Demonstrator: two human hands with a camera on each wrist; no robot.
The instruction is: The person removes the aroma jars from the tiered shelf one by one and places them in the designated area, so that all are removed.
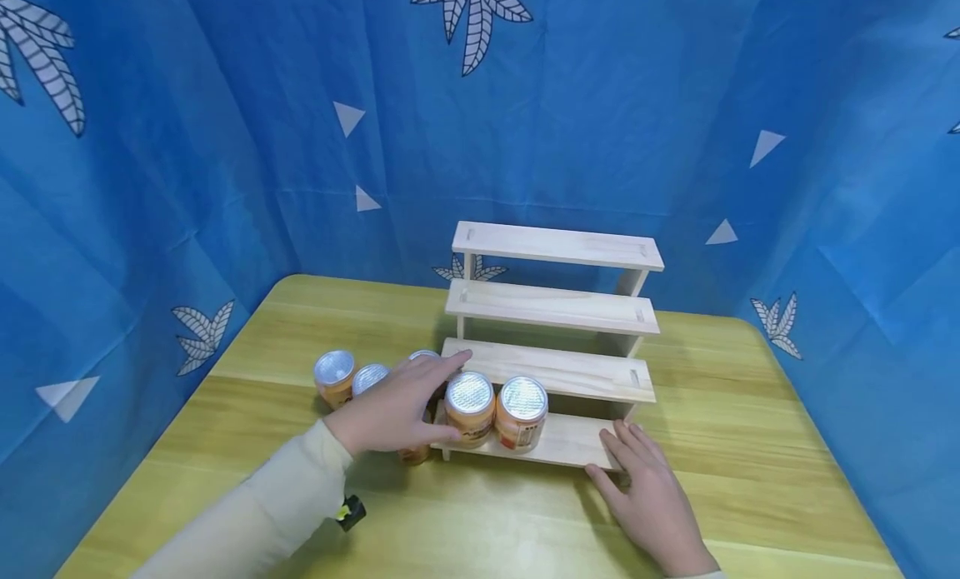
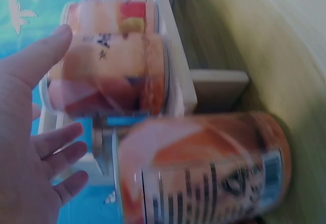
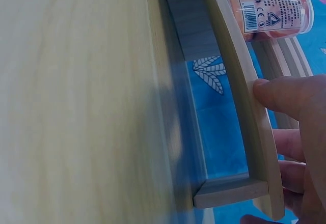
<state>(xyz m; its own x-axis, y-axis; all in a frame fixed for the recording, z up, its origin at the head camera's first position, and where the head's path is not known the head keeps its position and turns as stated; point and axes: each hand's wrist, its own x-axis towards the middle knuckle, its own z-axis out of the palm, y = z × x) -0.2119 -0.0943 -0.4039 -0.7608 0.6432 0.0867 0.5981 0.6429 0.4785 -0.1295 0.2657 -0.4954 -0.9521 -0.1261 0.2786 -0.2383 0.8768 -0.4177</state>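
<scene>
A stepped wooden display shelf (image 1: 555,371) stands on the table. Two jars with silver lids and orange contents, one jar (image 1: 470,406) beside another jar (image 1: 522,412), sit upright on its lowest step. My left hand (image 1: 401,406) hovers by the left one, thumb and fingers spread; the left wrist view shows nothing in its grasp. Below that hand, a further jar (image 2: 204,168) stands on the table at the shelf's left end. My right hand (image 1: 648,496) holds the right end of the lowest step, its thumb on the front edge (image 3: 254,96) and fingers over the board.
More jars, among them a jar (image 1: 333,377) at the far left, stand on the table, partly hidden by my left hand. Blue patterned cloth (image 1: 585,104) surrounds the wooden table (image 1: 750,446) at the back and sides. A small black object (image 1: 350,512) shows by my left sleeve.
</scene>
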